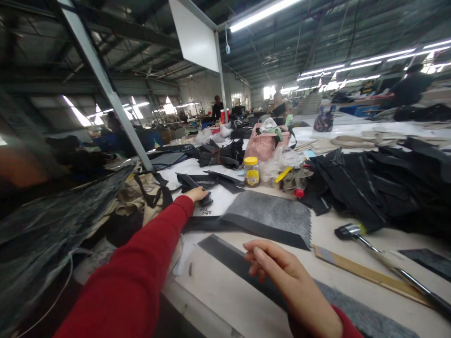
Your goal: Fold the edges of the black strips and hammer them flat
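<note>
At the near edge of the white workbench (225, 300), both bare hands are on station. The left hand (196, 193) lies across a small black piece (204, 199) at the far end of its reach, fingers draped over it. It may be resting or lightly pinching; the view does not settle which. No clench is evident. The right hand (282, 277) hovers closer in, fingers loosely curled and holding nothing, over a long dark strip (225, 253). Whether its fingertips touch that strip cannot be confirmed.

The black piece sits on white paper (218, 204) bearing handwritten marks, just beyond a grey felt panel (268, 218) with a dark band along its lower edge. Other black cut pieces (211, 180) lie directly past the left hand. In this reviewer's judgement, fingers laid flat and spread are sound practice here: even pressure steadies a soft piece against sliding, and the felt panel's edge stays unobstructed.

To the right, a hammer (348, 231) with a steel shaft and a tan straightedge (366, 274) lie on the bench, with a large heap of black material (362, 188) beyond. Further along stand a yellow-lidded jar (251, 172) and a pink bag (264, 145). Red sleeves (130, 277) cover both forearms. Co-workers (217, 108) stand at a distance, apart from this station, under long overhead lights (264, 14).
</note>
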Motion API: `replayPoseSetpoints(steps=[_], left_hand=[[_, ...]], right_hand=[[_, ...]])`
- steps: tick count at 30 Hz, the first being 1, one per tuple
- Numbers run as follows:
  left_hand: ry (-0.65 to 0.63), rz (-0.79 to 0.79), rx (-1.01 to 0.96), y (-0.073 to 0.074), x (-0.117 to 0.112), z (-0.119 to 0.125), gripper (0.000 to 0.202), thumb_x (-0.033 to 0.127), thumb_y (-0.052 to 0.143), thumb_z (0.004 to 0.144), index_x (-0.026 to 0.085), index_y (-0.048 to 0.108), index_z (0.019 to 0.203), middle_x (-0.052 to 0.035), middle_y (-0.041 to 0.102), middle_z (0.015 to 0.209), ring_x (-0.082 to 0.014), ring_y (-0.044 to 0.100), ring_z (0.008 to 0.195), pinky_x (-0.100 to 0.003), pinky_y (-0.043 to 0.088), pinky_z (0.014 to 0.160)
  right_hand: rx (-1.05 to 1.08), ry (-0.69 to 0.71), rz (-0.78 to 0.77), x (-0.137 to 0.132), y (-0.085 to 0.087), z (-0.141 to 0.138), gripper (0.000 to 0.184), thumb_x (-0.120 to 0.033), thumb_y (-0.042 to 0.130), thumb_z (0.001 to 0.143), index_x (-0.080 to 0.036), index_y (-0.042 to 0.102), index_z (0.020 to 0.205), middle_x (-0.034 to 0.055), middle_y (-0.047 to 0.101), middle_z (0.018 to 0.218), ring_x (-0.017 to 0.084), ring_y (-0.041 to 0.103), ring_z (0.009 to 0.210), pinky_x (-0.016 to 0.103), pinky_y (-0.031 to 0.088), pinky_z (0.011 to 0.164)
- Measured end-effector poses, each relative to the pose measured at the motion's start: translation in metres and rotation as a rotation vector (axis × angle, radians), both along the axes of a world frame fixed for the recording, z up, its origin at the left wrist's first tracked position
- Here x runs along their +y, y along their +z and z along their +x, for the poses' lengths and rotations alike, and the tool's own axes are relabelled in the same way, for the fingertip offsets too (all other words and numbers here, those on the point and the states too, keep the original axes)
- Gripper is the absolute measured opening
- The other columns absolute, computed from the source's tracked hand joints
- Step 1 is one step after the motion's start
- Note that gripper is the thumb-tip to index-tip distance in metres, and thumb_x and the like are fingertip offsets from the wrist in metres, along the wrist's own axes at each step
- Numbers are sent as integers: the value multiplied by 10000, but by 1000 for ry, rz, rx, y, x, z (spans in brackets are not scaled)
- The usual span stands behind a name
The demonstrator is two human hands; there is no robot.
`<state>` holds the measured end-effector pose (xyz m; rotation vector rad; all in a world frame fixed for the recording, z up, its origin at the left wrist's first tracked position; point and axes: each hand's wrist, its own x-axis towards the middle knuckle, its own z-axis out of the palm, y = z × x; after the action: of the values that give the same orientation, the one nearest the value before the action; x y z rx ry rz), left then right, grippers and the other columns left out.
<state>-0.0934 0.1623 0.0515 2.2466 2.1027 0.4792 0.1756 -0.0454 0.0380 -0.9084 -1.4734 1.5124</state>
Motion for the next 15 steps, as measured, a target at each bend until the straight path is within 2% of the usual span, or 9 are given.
replayPoseSetpoints(steps=[5, 10, 13, 15], left_hand=[[9, -22, -42, -18, 42, 23, 321, 320, 518, 862, 140, 510, 1128, -80, 532, 1119, -208, 550, 965, -390, 484, 800], [48, -53, -58, -22, 79, 34, 319, 316, 503, 871, 148, 498, 1142, -86, 527, 1134, -195, 551, 961, -401, 481, 808], [88, -52, -36, -15, 80, 23, 354, 274, 512, 855, 153, 475, 1185, -120, 526, 1158, -241, 526, 1044, -410, 432, 882], [83, -31, -14, -10, 67, 16, 412, 227, 513, 829, 144, 446, 1227, -146, 504, 1204, -277, 465, 1139, -398, 369, 951]], right_hand=[[-1, 36, -40, 1, -2, -4, 304, -427, 471, 850, -212, 632, 995, 38, 625, 860, 120, 558, 711, 248, 448, 626], [-11, 13, -41, 5, 1, -2, 286, -385, 467, 858, -197, 630, 999, 35, 637, 848, 106, 563, 693, 229, 453, 626], [-60, 42, -10, 4, 4, -1, 283, -352, 456, 861, -180, 636, 994, 41, 642, 845, 109, 571, 695, 227, 460, 630], [-133, 151, 31, 2, 4, -1, 273, -323, 461, 854, -178, 649, 988, 44, 649, 857, 115, 581, 703, 231, 466, 640]])
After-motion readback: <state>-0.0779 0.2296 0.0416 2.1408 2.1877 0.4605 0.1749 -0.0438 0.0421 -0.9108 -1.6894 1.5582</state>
